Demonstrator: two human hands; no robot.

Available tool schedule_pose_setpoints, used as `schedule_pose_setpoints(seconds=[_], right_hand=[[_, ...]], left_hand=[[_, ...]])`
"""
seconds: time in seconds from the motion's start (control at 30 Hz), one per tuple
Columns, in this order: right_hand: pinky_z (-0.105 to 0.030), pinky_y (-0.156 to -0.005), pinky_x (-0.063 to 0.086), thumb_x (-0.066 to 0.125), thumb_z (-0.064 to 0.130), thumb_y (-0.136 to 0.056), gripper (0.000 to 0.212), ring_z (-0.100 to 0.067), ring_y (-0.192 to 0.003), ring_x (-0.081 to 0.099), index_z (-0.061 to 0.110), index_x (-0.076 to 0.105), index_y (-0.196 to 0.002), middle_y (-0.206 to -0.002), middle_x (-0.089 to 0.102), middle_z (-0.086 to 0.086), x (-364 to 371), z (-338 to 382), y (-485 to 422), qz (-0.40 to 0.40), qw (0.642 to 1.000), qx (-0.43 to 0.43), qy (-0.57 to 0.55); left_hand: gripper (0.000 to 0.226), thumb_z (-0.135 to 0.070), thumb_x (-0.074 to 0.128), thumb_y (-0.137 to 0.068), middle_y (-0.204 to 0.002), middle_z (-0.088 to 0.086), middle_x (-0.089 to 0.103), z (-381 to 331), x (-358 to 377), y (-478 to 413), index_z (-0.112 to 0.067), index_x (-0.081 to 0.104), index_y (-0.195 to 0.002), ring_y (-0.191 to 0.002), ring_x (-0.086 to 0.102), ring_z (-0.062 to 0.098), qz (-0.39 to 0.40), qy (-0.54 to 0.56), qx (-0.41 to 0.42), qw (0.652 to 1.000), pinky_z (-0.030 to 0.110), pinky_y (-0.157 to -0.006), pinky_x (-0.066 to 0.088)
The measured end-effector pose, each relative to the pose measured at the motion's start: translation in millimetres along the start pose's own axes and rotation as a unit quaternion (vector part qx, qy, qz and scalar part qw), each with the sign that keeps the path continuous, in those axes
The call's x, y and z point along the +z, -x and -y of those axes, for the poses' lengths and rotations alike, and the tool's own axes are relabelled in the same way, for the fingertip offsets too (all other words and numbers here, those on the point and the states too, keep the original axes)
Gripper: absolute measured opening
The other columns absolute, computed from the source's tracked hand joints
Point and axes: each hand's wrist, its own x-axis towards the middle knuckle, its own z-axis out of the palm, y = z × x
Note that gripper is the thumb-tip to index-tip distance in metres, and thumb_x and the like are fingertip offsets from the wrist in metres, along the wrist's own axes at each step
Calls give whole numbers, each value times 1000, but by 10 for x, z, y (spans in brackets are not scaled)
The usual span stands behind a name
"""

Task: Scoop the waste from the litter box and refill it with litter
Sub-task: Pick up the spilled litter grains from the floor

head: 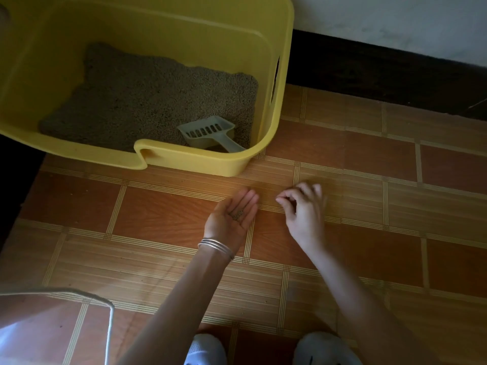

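The yellow litter box (263,164) stands on the floor at upper left, holding grey litter (147,101). A grey slotted scoop (208,133) lies in the litter at the box's near right corner. My left hand (234,214) is flat and palm up above the floor in front of the box, with a few litter grains (238,214) lying in the palm. My right hand (303,209) hovers just to its right. Its thumb and forefinger are pinched together on a stray grain that is too small to see clearly, and its fingers are blurred.
The floor is brown patterned vinyl (369,206), with a dark baseboard (382,72) and a white wall at upper right. A pale translucent bag (52,327) sits at the bottom left. My two white shoes (324,349) show at the bottom edge.
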Motion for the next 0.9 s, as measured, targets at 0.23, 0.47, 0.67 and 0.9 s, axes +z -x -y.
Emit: schedule_pose_setpoints(seconds=[0.23, 0.47, 0.67, 0.9], right_hand=[[-38, -75, 40, 51, 33, -91, 27, -19, -88, 46, 18, 73, -89, -88, 59, 4, -675, 536, -12, -19, 995, -78, -64], [-39, -94, 42, 43, 36, -94, 35, -19, -107, 54, 15, 65, -112, -111, 60, 0, -1711, 594, -274, -19, 995, -59, -73], [-33, -104, 30, 35, 52, -91, 57, -18, -123, 45, 17, 48, -133, -133, 50, -3, -2903, 1114, -404, 83, 989, -21, 121], [-39, -107, 31, 32, 53, -91, 58, -21, -125, 46, 17, 45, -134, -137, 49, -4, -4334, 2202, -526, 138, 973, -6, 185]], left_hand=[[40, -20, 31, -100, -93, 14, 71, 106, 421, 337, 3, 64, -100, -88, 67, 21, 25, -25, -40, 999, 29, -74, 56], [36, -17, 35, -98, -107, 20, 68, -72, 1144, 992, 5, 63, -104, -99, 65, 27, 71, -48, -56, 995, 34, -90, 51], [37, -18, 33, -99, -111, 18, 67, -484, 1885, 2025, 4, 60, -111, -98, 67, 26, 81, -36, -36, 995, 36, -86, 52], [37, -18, 32, -100, -114, 19, 65, -942, 2791, 3544, 3, 60, -112, -108, 61, 28, 83, -27, -23, 996, 38, -93, 46]])
